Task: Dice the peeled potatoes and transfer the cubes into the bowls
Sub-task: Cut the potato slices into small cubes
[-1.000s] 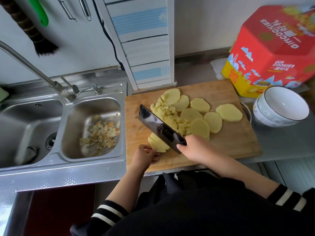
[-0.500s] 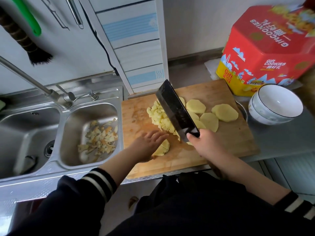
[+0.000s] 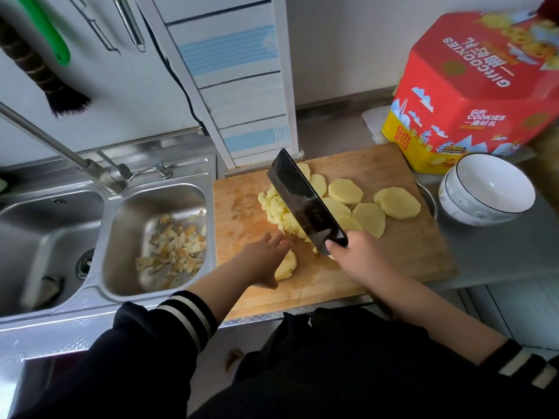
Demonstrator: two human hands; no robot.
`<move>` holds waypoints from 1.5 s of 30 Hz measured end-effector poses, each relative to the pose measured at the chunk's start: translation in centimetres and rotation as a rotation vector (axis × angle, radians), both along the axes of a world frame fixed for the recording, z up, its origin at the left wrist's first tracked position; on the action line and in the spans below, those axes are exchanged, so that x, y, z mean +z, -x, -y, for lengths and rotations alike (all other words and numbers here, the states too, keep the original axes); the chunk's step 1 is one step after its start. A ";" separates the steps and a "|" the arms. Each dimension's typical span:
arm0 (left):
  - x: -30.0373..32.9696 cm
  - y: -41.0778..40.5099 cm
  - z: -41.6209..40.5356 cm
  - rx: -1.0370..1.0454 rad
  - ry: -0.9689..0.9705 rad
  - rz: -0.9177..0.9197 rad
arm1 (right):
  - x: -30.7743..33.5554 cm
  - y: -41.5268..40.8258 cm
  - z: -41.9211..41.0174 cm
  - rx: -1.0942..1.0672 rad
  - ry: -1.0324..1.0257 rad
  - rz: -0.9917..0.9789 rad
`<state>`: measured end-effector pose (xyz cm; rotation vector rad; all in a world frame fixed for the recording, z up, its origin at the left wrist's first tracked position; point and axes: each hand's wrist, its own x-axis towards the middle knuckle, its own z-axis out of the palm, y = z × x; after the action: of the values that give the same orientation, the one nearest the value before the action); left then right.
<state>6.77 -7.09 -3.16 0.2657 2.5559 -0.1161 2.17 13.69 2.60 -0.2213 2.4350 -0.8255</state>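
Potato cubes (image 3: 279, 211) lie in a heap near the middle of the cutting board (image 3: 378, 173) on the tabletop, with round potato slices (image 3: 397, 203) spread to their right. The right hand (image 3: 361, 257) grips the handle of a dark cleaver (image 3: 305, 204), its blade tilted over the heap. The left hand (image 3: 266, 257) — fingers straight and relaxed — rests on a small stack of slices (image 3: 287, 266) at the board's near side. Two stacked white bowls (image 3: 487, 189) stand just right of the board.
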 end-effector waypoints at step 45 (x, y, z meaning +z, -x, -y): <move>-6.9 -9.2 1.0 0.644 -0.609 -0.531 | -1.6 0.2 6.1 0.510 -0.390 -0.040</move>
<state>15.96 -8.07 -10.06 -0.4330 2.9902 0.9551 1.95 7.63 1.01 -0.6736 2.3552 -0.1216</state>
